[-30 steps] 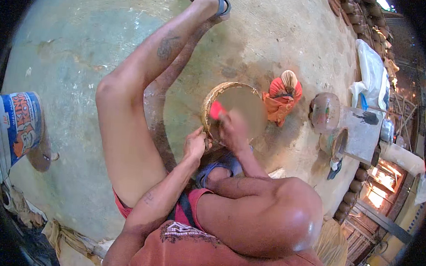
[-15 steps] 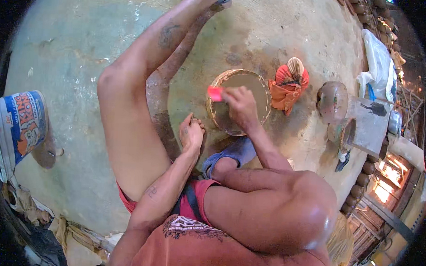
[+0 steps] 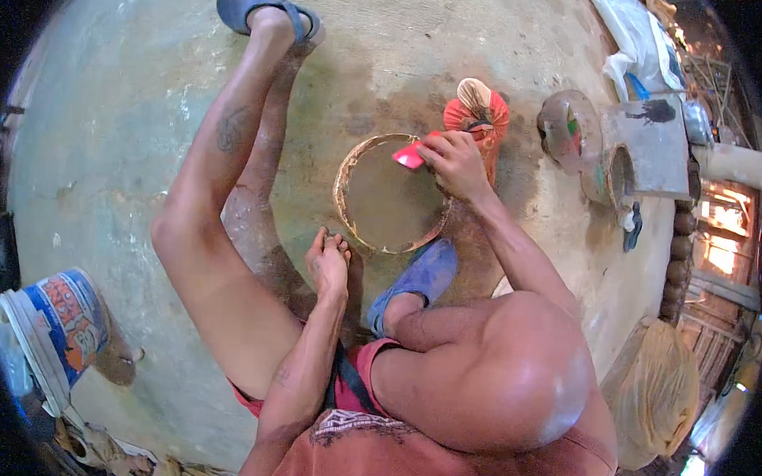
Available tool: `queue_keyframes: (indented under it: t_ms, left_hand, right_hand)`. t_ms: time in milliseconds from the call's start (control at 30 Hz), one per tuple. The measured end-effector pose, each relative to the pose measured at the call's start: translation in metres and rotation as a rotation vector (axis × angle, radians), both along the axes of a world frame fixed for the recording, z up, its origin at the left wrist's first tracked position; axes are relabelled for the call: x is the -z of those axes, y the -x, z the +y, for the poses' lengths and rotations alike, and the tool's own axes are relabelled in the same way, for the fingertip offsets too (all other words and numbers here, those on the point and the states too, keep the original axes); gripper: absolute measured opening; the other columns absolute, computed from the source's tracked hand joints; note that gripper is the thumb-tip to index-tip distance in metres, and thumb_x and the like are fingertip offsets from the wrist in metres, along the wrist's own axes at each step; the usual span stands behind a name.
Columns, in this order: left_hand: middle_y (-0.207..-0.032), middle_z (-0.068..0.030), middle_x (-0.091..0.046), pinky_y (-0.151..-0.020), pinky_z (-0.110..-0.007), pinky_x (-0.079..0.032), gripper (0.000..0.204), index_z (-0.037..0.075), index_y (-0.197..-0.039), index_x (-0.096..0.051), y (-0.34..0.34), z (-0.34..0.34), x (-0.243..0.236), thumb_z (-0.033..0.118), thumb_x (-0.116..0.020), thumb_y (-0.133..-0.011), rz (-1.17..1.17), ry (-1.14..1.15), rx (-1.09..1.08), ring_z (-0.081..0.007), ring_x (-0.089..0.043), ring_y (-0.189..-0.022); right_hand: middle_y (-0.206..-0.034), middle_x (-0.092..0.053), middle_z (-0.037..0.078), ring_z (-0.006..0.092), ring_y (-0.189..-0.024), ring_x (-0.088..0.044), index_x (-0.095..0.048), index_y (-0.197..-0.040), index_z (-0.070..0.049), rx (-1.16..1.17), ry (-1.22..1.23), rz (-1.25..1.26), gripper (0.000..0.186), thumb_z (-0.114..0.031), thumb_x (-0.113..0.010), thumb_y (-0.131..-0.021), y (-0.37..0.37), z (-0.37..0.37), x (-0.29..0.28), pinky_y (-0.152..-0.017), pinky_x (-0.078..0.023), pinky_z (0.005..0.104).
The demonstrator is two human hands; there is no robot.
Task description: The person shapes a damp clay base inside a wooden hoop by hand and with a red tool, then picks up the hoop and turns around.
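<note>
A round basin (image 3: 391, 200) with a crusted, pale rim stands on the floor between my legs, its inside a flat grey-brown. Over its far right part, my right hand (image 3: 459, 163) grips a flat pinkish-red piece (image 3: 410, 157), perhaps a scraper; the fingers hide part of it. My left hand (image 3: 329, 263) is apart from the basin, just off its near left edge. Its fingers are curled in, with something small and dark at the tips that I cannot make out. Just past my right hand, a tied orange-red cloth bundle (image 3: 478, 106) touches or nearly touches it in view.
A blue and white paint bucket (image 3: 67, 331) lies at the left. Toward the right stand a round translucent container (image 3: 571, 131), an open pot (image 3: 620, 174) and a grey slab (image 3: 657, 152). My blue sandal (image 3: 422, 278) is close to the basin's near side.
My right hand has carried the pinkish-red piece from the basin's left rim across to its far right part. The whole view has shifted, and my left hand stays near the basin's left edge.
</note>
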State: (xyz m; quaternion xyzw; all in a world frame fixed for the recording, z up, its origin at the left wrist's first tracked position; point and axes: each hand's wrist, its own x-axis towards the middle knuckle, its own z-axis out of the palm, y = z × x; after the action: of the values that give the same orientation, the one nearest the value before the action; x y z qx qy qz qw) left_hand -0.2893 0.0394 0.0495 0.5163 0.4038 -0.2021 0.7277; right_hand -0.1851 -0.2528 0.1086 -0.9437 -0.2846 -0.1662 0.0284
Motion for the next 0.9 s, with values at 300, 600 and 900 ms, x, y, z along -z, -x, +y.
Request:
queue_keyframes:
  t_ms: [300, 600, 900]
  left_hand:
    - [-0.101, -0.0053, -0.067, -0.066, -0.024, -0.052, 0.052, 0.003, -0.158, -0.037, 0.002, 0.006, 0.001, 0.008, -0.047, -0.107, 0.013, 0.034, -0.050, -0.0099, -0.061, -0.079]
    - [-0.106, -0.0088, -0.068, -0.070, -0.025, -0.056, 0.056, 0.003, -0.158, -0.032, -0.008, 0.008, -0.030, 0.006, -0.053, -0.106, -0.304, -0.032, -0.071, -0.0132, -0.066, -0.084]
    - [-0.122, -0.0145, -0.068, -0.085, -0.033, -0.058, 0.059, -0.001, -0.143, -0.049, -0.046, -0.009, -0.061, 0.001, -0.076, -0.090, -0.543, 0.139, 0.229, -0.0210, -0.069, -0.100]
  right_hand:
    - [-0.092, -0.061, 0.011, 0.0307, -0.087, -0.061, -0.069, -0.104, -0.008, 0.518, -0.201, 0.218, 0.029, -0.007, -0.068, -0.075, 0.141, 0.065, 0.034, -0.070, -0.051, 0.0451]
    - [-0.098, -0.072, 0.015, 0.0325, -0.087, -0.072, -0.076, -0.100, -0.005, 0.630, -0.700, 0.190, 0.029, -0.003, -0.073, -0.072, 0.165, 0.081, -0.007, -0.078, -0.058, 0.0400]
    - [-0.128, -0.066, 0.021, 0.0368, -0.122, -0.062, -0.072, -0.110, 0.002, 0.934, -0.742, 0.295, 0.032, -0.015, -0.073, -0.082, 0.182, 0.020, -0.052, -0.105, -0.049, 0.0434]
